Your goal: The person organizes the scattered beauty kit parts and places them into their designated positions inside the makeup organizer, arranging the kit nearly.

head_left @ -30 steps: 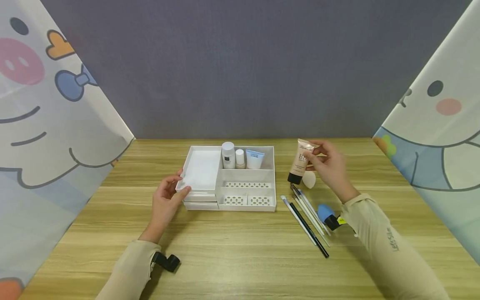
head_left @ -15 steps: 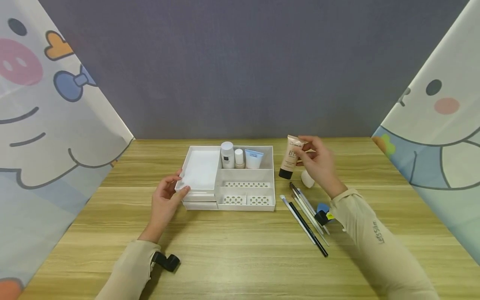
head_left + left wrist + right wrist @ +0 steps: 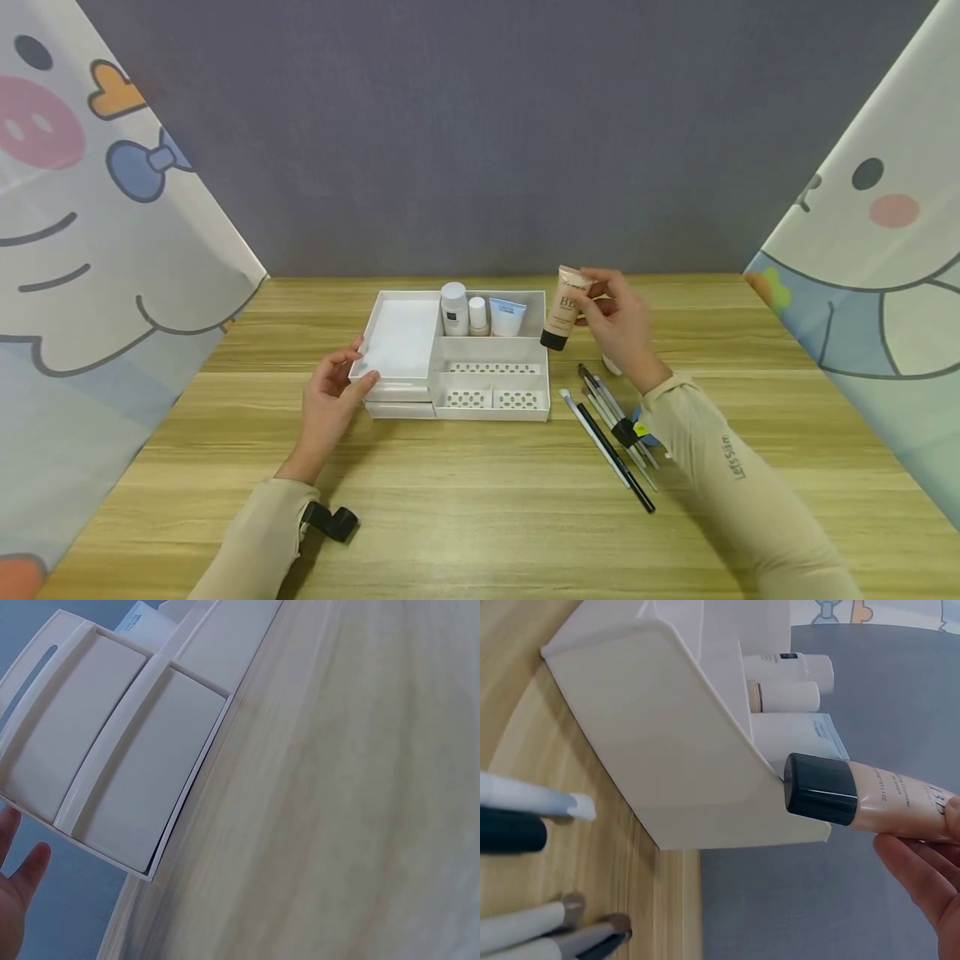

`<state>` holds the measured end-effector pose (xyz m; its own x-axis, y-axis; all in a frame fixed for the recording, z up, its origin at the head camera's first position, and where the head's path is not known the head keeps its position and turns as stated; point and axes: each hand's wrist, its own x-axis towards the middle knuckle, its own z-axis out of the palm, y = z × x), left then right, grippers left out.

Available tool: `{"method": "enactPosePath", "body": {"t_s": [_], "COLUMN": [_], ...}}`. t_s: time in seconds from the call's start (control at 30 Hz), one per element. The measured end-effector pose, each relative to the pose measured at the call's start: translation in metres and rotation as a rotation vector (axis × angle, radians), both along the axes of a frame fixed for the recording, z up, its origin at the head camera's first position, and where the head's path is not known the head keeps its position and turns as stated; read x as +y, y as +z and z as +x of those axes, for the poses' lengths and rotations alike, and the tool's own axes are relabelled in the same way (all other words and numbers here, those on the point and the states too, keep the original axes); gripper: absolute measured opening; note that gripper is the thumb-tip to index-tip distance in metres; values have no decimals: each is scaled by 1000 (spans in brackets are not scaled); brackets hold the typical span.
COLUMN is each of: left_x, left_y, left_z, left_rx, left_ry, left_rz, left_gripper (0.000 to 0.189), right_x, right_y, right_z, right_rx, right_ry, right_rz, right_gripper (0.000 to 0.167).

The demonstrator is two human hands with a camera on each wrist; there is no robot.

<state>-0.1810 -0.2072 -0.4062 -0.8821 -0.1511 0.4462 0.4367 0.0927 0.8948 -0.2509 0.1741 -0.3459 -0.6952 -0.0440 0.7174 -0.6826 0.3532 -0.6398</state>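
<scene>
A beige BB cream tube (image 3: 564, 310) with a black cap hangs cap-down beside the right wall of the white organizer (image 3: 491, 348). My right hand (image 3: 618, 321) pinches it near its top end; in the right wrist view the black cap (image 3: 821, 789) overlaps the organizer's upper edge. My left hand (image 3: 332, 408) rests on the organizer's left side, fingers fairly straight against the drawer section (image 3: 401, 333). In the back compartment stand a white bottle (image 3: 454, 310), a small white-capped bottle (image 3: 477, 315) and a light blue tube (image 3: 507, 317).
Right of the organizer lie several makeup brushes (image 3: 607, 417) and a black pencil-like stick (image 3: 615, 457). A white sponge (image 3: 611, 365) is mostly hidden by my right hand, and a blue object (image 3: 648, 433) by the wrist camera. A grey panel (image 3: 480, 142) rises behind the table.
My right hand has carried the BB cream tube left and slightly up, from above the sponge to the organizer's right wall. The left hand stays in place.
</scene>
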Motion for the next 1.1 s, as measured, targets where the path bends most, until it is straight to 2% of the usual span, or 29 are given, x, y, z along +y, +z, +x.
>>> {"method": "enactPosePath", "body": {"t_s": [0.23, 0.47, 0.7, 0.9, 1.1], "left_x": [0, 0, 0, 0, 0], "left_y": [0, 0, 1, 0, -1], "left_z": [0, 1, 1, 1, 0], "left_rx": [15, 0, 8, 7, 14], "left_ry": [-4, -7, -6, -13, -17], "left_rz": [12, 4, 14, 8, 14], "left_gripper": [31, 30, 30, 30, 30], "right_x": [-10, -17, -23, -23, -23], "right_y": [-3, -1, -3, -8, -8], "right_z": [-2, -7, -14, -18, -19], "right_rx": [69, 126, 145, 124, 143], "right_ry": [19, 43, 67, 82, 102], "right_rz": [-6, 20, 38, 39, 93], "right_gripper": [30, 29, 27, 23, 24]}}
